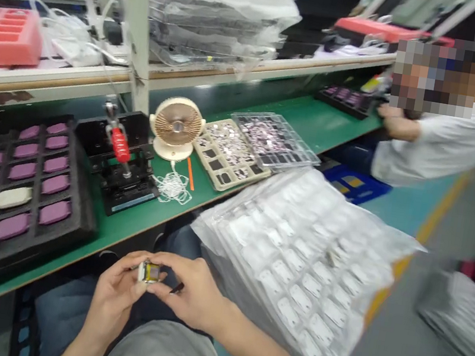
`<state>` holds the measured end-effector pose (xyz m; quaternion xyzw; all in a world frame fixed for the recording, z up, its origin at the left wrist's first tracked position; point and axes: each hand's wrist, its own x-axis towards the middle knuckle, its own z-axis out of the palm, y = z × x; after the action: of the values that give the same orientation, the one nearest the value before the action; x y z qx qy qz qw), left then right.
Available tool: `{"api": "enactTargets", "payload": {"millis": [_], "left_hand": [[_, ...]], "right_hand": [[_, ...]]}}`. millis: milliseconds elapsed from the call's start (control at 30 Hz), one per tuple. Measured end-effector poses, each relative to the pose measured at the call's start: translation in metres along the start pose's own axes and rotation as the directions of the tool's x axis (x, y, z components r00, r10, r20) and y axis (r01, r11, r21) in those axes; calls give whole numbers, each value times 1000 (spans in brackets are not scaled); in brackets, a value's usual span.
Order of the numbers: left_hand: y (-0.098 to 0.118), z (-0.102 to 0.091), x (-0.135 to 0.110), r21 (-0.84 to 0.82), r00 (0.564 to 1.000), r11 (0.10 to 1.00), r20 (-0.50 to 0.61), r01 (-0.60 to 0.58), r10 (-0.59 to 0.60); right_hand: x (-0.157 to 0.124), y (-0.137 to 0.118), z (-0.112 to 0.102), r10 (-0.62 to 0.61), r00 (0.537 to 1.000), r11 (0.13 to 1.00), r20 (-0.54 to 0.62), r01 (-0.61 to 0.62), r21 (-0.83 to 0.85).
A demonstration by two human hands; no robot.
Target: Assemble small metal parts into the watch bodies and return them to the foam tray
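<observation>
Small boxy part (pixel 149 272) at lower centre of the frame, above the lap, between both hands: white casing, glossy yellow face, dark edge detail too small to read. Probably light and stiff, though such a thin shell seems easy to crack or scuff. Yellow face likely slick under fingertips, so narrow side edges the safer place for a hold, with no hard squeeze across the face.

Left hand (pixel 114 297) curled and nearly closed, thumb and fingers pinching the part from the left. Right hand (pixel 195 291) also mostly closed, fingertips on the part's other side. Small black tip (pixel 177 287) just below those fingers, its kind unclear, and no telling whether held.

Beyond the hands, green bench (pixel 214 183) running diagonally across the frame. Along it, from the left: black tray (pixel 85 226) with purple pads in a grid, red-handled clamp (pixel 121 144), cream fan (pixel 176 126), beige tray (pixel 237 179), clear tray (pixel 300 152). Right of centre, soft, crinkled heap of plastic sleeves (pixel 296 259) holding white pieces. Upper right, co-worker's hand (pixel 397 122) beside dark tray (pixel 368 109). Upper left, pink foam tray (pixel 33 43).
</observation>
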<state>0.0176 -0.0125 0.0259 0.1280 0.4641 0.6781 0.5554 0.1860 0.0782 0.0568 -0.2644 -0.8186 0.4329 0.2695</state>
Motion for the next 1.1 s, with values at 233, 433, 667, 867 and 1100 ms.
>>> {"api": "enactTargets", "payload": {"millis": [233, 433, 667, 867, 1100], "left_hand": [[-20, 2, -4, 111, 971, 967, 44, 229, -235], [-24, 22, 1, 42, 936, 944, 123, 326, -329], [-26, 23, -1, 68, 906, 917, 142, 393, -399], [-28, 17, -1, 64, 908, 922, 156, 383, -388], [-31, 24, -2, 83, 889, 943, 316, 321, -331]], "right_hand": [[-41, -10, -7, 123, 991, 986, -56, -129, -105], [-70, 38, -129, 508, 691, 453, -513, -722, -523], [-74, 98, -191, 622, 527, 200, -580, -822, -533], [-73, 76, -191, 593, 499, 211, -631, -854, -476], [-59, 34, -64, 452, 743, 804, -494, -579, -136]]}}
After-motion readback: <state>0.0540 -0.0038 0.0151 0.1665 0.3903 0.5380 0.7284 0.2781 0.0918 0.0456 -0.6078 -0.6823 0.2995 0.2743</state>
